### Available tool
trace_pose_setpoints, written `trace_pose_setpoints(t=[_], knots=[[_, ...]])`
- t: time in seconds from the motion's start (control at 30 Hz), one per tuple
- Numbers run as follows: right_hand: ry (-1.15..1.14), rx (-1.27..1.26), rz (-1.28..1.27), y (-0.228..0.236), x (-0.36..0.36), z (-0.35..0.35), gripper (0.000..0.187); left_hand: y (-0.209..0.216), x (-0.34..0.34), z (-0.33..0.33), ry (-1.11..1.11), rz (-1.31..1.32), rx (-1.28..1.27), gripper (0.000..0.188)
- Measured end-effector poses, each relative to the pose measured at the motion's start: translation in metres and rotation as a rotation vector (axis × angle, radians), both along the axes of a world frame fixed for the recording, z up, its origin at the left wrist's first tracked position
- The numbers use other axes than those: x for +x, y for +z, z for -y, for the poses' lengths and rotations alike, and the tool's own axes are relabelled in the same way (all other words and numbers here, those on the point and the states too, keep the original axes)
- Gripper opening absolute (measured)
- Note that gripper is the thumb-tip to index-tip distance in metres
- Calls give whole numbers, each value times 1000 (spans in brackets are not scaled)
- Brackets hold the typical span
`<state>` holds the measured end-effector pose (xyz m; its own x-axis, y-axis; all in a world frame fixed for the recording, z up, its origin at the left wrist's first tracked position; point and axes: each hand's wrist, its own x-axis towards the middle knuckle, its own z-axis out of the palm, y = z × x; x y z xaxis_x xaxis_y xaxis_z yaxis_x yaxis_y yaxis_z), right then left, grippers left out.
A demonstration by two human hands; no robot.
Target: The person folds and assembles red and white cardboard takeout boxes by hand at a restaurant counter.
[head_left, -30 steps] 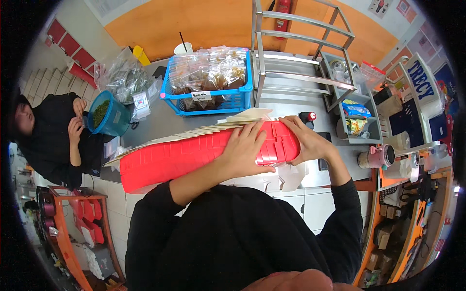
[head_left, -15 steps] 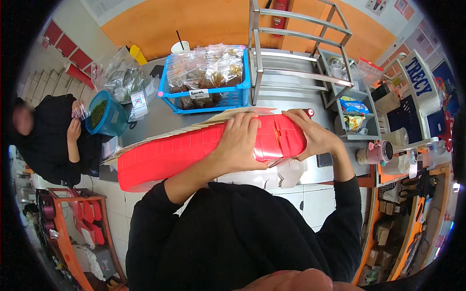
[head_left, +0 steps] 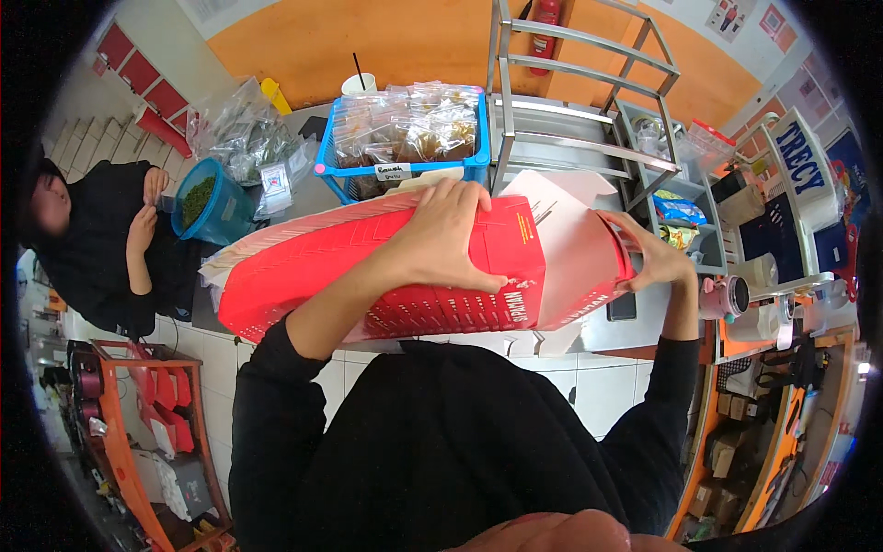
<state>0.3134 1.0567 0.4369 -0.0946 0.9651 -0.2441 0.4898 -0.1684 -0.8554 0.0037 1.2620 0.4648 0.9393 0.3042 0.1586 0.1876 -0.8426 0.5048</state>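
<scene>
A long row of nested red cardboard cartons [head_left: 340, 267] with whitish insides lies across the metal table in front of me. My left hand [head_left: 451, 230] grips the row near its right end, fingers over the far top edge and thumb on the near side. At that end one or more red cartons [head_left: 589, 267] stand apart from the row, their pale flaps opened upward. My right hand [head_left: 655, 253] is closed around their right side, its fingertips partly hidden. Pale flaps of the cartons [head_left: 556, 342] show along the table's near edge.
Behind the row stands a blue basket [head_left: 331, 189] of filled clear bags. A metal rack [head_left: 598, 138] and grey bins [head_left: 708, 241] are at the back right. A phone [head_left: 622, 307] and pink tumbler [head_left: 725, 297] lie right. A person [head_left: 101, 239] works beside a blue bucket [head_left: 230, 213] at left.
My right hand has moved right, pulling the end carton or cartons away from the row. A gap with pale flaps has opened. My left hand stays on the row.
</scene>
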Motion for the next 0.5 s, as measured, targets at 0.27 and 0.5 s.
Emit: trace_pose_setpoints(t=[0.27,0.5], knots=[[-143,-216,210,20,57,22,111,-19,5,-37,-64,-167,-218,82],[-137,-55,523,-2,38,-3,107,-53,7,-34,-77,-326,-317,82]])
